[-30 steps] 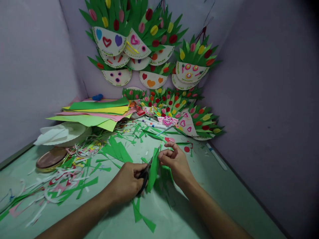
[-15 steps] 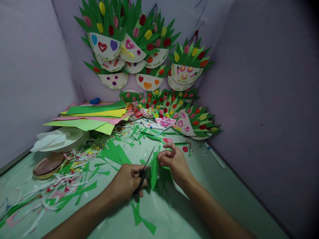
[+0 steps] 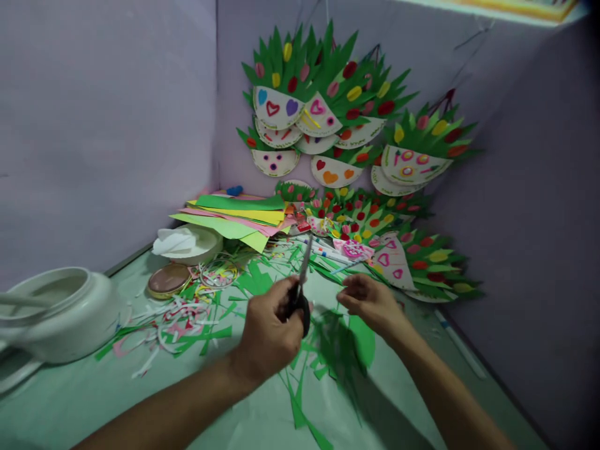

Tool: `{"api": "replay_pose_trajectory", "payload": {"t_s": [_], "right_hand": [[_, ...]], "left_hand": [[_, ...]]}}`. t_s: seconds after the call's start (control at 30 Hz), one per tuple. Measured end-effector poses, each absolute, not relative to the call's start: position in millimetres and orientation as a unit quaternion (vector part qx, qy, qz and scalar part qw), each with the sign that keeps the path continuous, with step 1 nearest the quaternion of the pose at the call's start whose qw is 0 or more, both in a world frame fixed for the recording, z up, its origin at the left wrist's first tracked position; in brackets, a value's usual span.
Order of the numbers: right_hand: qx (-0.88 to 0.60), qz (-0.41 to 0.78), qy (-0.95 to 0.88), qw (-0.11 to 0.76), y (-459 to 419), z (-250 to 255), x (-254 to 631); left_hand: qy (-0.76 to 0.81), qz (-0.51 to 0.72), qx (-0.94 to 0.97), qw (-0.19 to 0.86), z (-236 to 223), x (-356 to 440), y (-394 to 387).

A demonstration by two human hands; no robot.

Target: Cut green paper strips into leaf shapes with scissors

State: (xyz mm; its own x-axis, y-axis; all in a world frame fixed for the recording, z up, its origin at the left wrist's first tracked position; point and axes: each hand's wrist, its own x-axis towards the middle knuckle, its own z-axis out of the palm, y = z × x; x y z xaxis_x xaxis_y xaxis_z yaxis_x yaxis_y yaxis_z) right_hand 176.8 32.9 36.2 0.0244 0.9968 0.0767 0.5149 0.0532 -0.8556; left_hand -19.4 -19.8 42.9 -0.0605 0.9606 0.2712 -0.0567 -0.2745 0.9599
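My left hand [image 3: 269,328] is closed round the black handles of a pair of scissors [image 3: 300,287], whose blades point up and away. My right hand [image 3: 372,303] is curled over a piece of green paper [image 3: 344,340] cut into pointed fringes, which hangs blurred below it; the fingers look pinched on its top edge. The two hands are a short way apart above the pale green table [image 3: 412,375].
Green, white and pink paper scraps [image 3: 187,322] litter the table. A stack of coloured paper sheets [image 3: 234,215] lies at the back. A white pot [image 3: 56,312] stands at left, near a round brass lid [image 3: 169,280] and paper plates [image 3: 192,245]. Finished paper-plate flower crafts [image 3: 347,131] cover the far wall and corner.
The view has swung left, bringing the white pot in. My left hand lifted the scissors off the green paper and the blades now stand upright. The paper now hangs lower from my right hand.
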Motion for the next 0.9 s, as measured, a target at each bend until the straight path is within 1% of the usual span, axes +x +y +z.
{"api": "replay_pose_trajectory", "payload": {"t_s": [0.07, 0.1, 0.13, 0.2, 0.3, 0.37, 0.47, 0.57, 0.77, 0.9], "right_hand": [[-0.62, 0.25, -0.71, 0.221, 41, 42, 144], [-0.623, 0.232, -0.722, 0.192, 45, 43, 128], [-0.624, 0.222, -0.729, 0.174, 50, 44, 113], [-0.64, 0.199, -0.729, 0.137, 58, 42, 87], [-0.658, 0.182, -0.725, 0.094, 66, 37, 59], [-0.665, 0.184, -0.72, 0.08, 68, 33, 47], [-0.674, 0.21, -0.703, 0.091, 70, 30, 43], [-0.678, 0.272, -0.672, 0.123, 75, 29, 57], [-0.659, 0.4, -0.595, 0.227, 71, 22, 103], [-0.638, 0.449, -0.558, 0.284, 67, 14, 97]], "left_hand": [[0.419, 0.663, 0.509, 0.355, 59, -35, -16], [0.42, 0.693, 0.487, 0.327, 67, -43, -12], [0.423, 0.712, 0.467, 0.311, 73, -50, -7], [0.432, 0.725, 0.434, 0.315, 82, -59, 2], [0.436, 0.713, 0.418, 0.357, 79, -61, 11], [0.431, 0.7, 0.424, 0.38, 73, -58, 14], [0.429, 0.682, 0.441, 0.395, 68, -54, 13], [0.434, 0.667, 0.452, 0.403, 68, -53, 10], [0.446, 0.625, 0.457, 0.45, 62, -47, 10], [0.451, 0.611, 0.463, 0.457, 56, -44, 13]]}}
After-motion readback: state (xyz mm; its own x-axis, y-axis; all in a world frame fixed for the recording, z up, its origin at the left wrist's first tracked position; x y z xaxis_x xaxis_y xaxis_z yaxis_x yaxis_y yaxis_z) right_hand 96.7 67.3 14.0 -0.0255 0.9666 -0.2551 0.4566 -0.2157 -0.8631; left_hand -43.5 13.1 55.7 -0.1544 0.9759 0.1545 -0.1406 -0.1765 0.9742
